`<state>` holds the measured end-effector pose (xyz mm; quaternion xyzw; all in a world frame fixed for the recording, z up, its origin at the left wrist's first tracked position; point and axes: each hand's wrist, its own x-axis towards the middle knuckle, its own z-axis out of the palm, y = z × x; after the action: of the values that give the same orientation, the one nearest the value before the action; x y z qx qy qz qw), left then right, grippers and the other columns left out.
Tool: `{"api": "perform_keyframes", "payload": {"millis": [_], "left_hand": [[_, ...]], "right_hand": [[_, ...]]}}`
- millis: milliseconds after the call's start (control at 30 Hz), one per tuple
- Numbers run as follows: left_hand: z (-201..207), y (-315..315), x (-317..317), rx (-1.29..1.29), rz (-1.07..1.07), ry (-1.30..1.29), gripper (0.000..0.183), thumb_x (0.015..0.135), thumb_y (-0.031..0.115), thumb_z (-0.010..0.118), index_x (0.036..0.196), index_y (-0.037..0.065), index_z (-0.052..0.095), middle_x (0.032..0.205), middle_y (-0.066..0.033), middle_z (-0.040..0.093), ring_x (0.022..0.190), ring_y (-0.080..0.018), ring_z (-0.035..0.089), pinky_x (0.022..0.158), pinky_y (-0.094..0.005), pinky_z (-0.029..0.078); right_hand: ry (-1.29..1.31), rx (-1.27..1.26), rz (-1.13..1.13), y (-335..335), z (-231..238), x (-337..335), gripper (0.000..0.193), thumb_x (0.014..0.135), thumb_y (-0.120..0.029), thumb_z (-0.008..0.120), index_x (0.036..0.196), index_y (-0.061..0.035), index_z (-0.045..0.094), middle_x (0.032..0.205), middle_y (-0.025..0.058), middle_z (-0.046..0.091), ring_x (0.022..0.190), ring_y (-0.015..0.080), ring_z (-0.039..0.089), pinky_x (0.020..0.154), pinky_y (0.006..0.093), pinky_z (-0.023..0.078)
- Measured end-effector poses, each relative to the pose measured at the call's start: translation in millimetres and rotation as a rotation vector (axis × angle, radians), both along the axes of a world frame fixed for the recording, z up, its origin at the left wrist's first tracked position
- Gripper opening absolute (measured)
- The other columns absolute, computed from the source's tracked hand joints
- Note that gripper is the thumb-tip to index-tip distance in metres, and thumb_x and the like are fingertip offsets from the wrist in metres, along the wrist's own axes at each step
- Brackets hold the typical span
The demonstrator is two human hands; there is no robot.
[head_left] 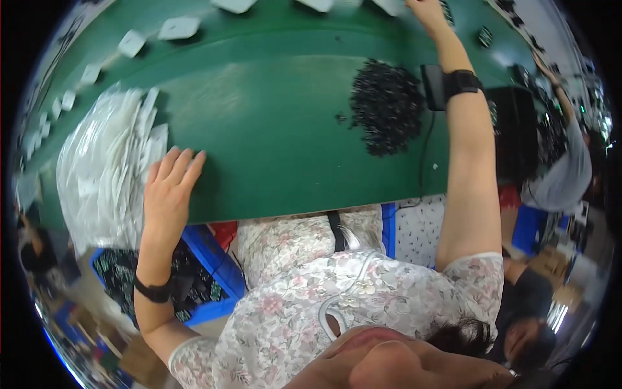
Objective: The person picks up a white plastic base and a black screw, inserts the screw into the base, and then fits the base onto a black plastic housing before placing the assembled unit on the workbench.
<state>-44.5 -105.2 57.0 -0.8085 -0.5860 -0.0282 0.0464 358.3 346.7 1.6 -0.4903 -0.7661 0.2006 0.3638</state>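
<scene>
My left hand rests palm down at the near left of the green table, fingers stretched and slightly apart, with nothing in it. Beside its fingertips lies a stack of clear plastic bags with white flat pieces along its right side. Far out at the upper right, my right hand is cut by the picture's top edge, so its grip cannot be made out. Close to it is a white flat piece. A heap of small black parts lies left of my right forearm.
More white pieces form a curved row along the far side of the green table. A black box stands at the right. Below the table edge sits a blue bin of dark parts. Other people work at both sides.
</scene>
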Motion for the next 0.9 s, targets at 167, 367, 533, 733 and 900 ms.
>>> {"api": "perform_keyframes", "payload": {"millis": [167, 367, 533, 733, 900], "left_hand": [[2, 13, -5, -0.160, -0.004, -0.084, 0.031, 0.072, 0.000, 0.059, 0.102, 0.005, 0.057, 0.103, -0.0087, 0.057, 0.100, -0.0288, 0.052, 0.085, -0.0386, 0.042], [1, 36, -17, -0.195, -0.011, -0.086, 0.024, 0.067, -0.005, 0.061, 0.089, 0.004, 0.056, 0.087, -0.0088, 0.052, 0.088, -0.0287, 0.050, 0.078, -0.0392, 0.042], [-4, 49, -30, -0.223, 0.021, -0.080, 0.025, 0.066, -0.002, 0.066, 0.089, 0.004, 0.058, 0.090, -0.0101, 0.053, 0.094, -0.0311, 0.050, 0.081, -0.0392, 0.042], [14, 20, -7, -0.036, -0.004, 0.045, 0.038, 0.068, 0.009, 0.071, 0.104, 0.006, 0.060, 0.103, -0.0071, 0.058, 0.103, -0.0273, 0.051, 0.087, -0.0407, 0.040], [3, -25, -12, 0.103, 0.186, -0.038, 0.034, 0.074, 0.005, 0.069, 0.106, 0.005, 0.059, 0.101, -0.0088, 0.058, 0.093, -0.0289, 0.055, 0.079, -0.0385, 0.043]], "right_hand": [[0.035, 0.022, -0.044, -96, 35, -14, 0.024, 0.086, -0.021, 0.066, 0.098, 0.0007, 0.065, 0.080, 0.0069, 0.067, 0.074, 0.0139, 0.060, 0.067, 0.0280, 0.048], [-0.287, -0.092, 0.240, -219, 36, 1, 0.022, 0.077, -0.019, 0.074, 0.094, -0.0066, 0.066, 0.084, 0.0046, 0.060, 0.077, 0.0184, 0.056, 0.071, 0.0308, 0.047], [-0.221, -0.008, 0.184, -250, -5, -12, 0.019, 0.078, -0.015, 0.072, 0.092, -0.0062, 0.063, 0.085, 0.0044, 0.054, 0.074, 0.0184, 0.055, 0.067, 0.0307, 0.047], [-0.107, 0.175, 0.118, -247, -19, -31, 0.010, 0.080, -0.010, 0.068, 0.085, -0.0040, 0.062, 0.081, 0.0078, 0.055, 0.077, 0.0226, 0.056, 0.069, 0.0323, 0.047], [-0.067, 0.100, 0.085, -244, -16, -22, 0.010, 0.087, -0.010, 0.064, 0.093, -0.0012, 0.064, 0.089, 0.0083, 0.064, 0.081, 0.0167, 0.061, 0.073, 0.0271, 0.048]]}}
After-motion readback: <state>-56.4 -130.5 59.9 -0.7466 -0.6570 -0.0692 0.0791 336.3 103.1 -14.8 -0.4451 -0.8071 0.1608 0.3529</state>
